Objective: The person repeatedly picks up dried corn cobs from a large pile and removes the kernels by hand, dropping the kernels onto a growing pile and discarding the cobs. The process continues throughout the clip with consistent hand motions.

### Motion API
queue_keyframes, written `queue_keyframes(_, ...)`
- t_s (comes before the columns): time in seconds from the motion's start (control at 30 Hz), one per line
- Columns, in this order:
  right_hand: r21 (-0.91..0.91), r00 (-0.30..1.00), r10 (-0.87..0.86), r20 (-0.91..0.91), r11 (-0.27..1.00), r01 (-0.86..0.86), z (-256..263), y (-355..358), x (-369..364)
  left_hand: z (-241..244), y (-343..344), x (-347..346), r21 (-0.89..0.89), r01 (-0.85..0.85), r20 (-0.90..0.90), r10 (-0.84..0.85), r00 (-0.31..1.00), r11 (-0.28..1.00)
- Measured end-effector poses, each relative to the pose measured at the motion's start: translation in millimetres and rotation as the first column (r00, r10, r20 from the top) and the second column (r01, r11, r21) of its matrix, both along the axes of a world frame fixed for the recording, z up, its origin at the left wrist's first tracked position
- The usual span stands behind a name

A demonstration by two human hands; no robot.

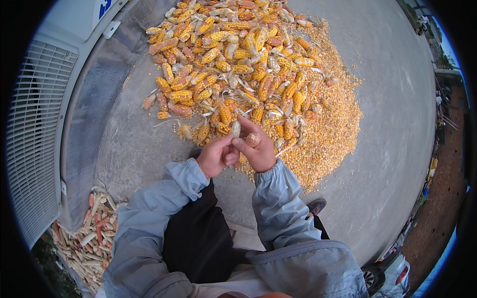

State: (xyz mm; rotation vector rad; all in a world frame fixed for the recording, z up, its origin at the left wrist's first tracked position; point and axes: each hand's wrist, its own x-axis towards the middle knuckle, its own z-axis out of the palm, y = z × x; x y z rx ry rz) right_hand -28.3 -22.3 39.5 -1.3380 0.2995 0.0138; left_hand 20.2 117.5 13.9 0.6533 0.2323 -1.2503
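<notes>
My left hand [217, 155] and my right hand [260, 151] meet over the near edge of a pile of corn ears [238, 67]. A small pale corn cob [236, 129] sticks up at my left fingertips, with the right thumb close against them. Cupped in my right hand is a reddish cob [253, 139], its rounded end facing up. The left fingers are curled, which hides the cob's lower part. Loose yellow kernels [328, 138] spread around the right and near side of the ears.
Concrete floor [387, 123] surrounds the pile. At left stands a white panel with a slatted grille [41, 93]. Stripped cobs [89, 238] are heaped at lower left. My shoe [317, 206] is beside the kernels. Part of a car [391, 277] shows at lower right.
</notes>
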Motion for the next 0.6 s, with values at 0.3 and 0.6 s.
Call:
queue_keyframes(0.3,0.016,0.998,0.053,-0.031,0.998,-0.053,3,-3,6,6,2,-7,0.132,-0.065,0.344,0.016,0.939,0.989)
queue_keyframes(0.6,0.099,0.998,-0.046,-0.045,0.994,0.05,0,0,3,1,5,8,-0.35,-0.095,-0.087,0.069,0.994,0.932)
